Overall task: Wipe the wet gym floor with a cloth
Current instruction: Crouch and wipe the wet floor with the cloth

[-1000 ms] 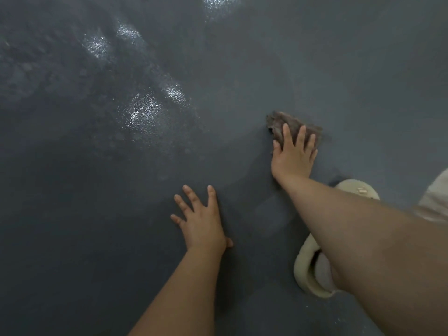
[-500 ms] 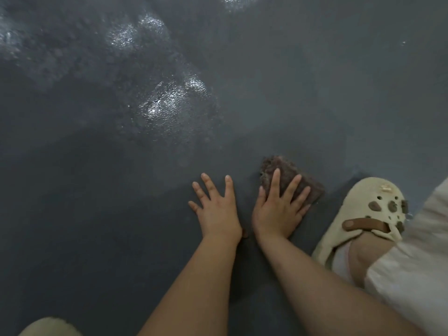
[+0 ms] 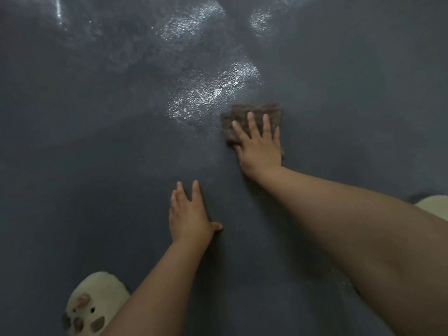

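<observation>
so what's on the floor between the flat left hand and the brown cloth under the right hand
Only bare dark grey floor, matte there in the head view, separates the left hand from the brown cloth.

both arms stretched out forward and down, right hand (image 3: pixel 260 144) reaching further ahead with fingers spread flat, pressing palm-down; left hand (image 3: pixel 189 214) sits nearer, palm flat too, fingers straight, thumb sticking out sideways

A dark grey floor (image 3: pixel 97 166) with a fine pebbled texture fills the whole view. Toward the top edge, wet patches (image 3: pixel 213 93) catch bright white glints of overhead light, the largest near the top centre. The lower half looks matte and dim. No walls, furniture or windows come into view.
</observation>
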`<state>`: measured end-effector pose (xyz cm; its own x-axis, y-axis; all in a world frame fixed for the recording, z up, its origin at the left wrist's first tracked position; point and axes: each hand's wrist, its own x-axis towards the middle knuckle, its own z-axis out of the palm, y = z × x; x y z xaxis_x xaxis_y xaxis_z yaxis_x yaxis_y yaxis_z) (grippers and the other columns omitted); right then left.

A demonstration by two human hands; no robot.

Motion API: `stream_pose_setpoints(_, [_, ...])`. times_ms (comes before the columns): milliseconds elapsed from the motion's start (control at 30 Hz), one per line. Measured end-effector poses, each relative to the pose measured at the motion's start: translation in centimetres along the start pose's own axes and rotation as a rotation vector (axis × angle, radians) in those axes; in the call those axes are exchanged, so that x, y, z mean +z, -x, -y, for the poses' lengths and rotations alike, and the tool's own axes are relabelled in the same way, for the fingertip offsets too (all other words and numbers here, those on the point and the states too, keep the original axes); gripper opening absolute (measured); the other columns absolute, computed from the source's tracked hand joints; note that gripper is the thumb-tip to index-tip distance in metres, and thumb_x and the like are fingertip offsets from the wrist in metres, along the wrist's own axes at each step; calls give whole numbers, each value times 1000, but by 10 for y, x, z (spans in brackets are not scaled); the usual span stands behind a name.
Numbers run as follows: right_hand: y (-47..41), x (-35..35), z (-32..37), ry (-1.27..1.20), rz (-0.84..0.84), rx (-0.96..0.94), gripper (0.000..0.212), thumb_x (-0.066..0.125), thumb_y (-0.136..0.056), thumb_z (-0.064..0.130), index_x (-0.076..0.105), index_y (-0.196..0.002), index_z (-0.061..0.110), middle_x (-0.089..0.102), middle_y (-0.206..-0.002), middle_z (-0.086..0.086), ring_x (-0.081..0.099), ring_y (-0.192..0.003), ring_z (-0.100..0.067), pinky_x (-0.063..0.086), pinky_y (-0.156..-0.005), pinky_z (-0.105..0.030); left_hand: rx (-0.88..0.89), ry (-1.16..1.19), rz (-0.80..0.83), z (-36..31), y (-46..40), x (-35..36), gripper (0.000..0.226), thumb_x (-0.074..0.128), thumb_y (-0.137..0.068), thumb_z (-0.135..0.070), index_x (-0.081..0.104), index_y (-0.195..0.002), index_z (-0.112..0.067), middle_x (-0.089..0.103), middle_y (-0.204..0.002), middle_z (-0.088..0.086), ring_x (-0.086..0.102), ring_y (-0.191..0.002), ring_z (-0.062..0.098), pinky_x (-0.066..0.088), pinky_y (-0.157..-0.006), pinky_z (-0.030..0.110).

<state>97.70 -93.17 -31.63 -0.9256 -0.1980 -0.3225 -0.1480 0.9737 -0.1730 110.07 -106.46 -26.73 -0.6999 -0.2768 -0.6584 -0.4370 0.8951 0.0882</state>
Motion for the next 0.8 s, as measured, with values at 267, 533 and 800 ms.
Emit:
stream_pose_setpoints(267, [87,43,19,128,-17,-618,52,32,-85,50,59,-127,34,52,-139,-8,46,-127,-41,36,-100,-57,-199,-64,65,21,29,17,132,80,-65,-50,-16,-148,-16,-20,-154,18,-9,-145,34,8,-117,40])
stream_pose_setpoints(533, [26,15,-28,108,-38,-531,54,34,-84,43,57,-130,26,49,-140,-13,45,-128,-40,35,-102,-55,-190,7,130,16,36,35,139,83,-65,-41,-27,-145,-17,-30,-150,20,-17,-142,39,6,-116,47])
stream_pose_setpoints(800, [-49,-20,-24,-5,-60,62,51,26,-100,46,17,-149,38,-3,-160,1,-9,-146,-28,-5,-115,-49,-163,10,116,19,33,38,137,83,-64,-41,-24,-146,-15,-27,-150,24,-15,-142,42,5,-116,48])
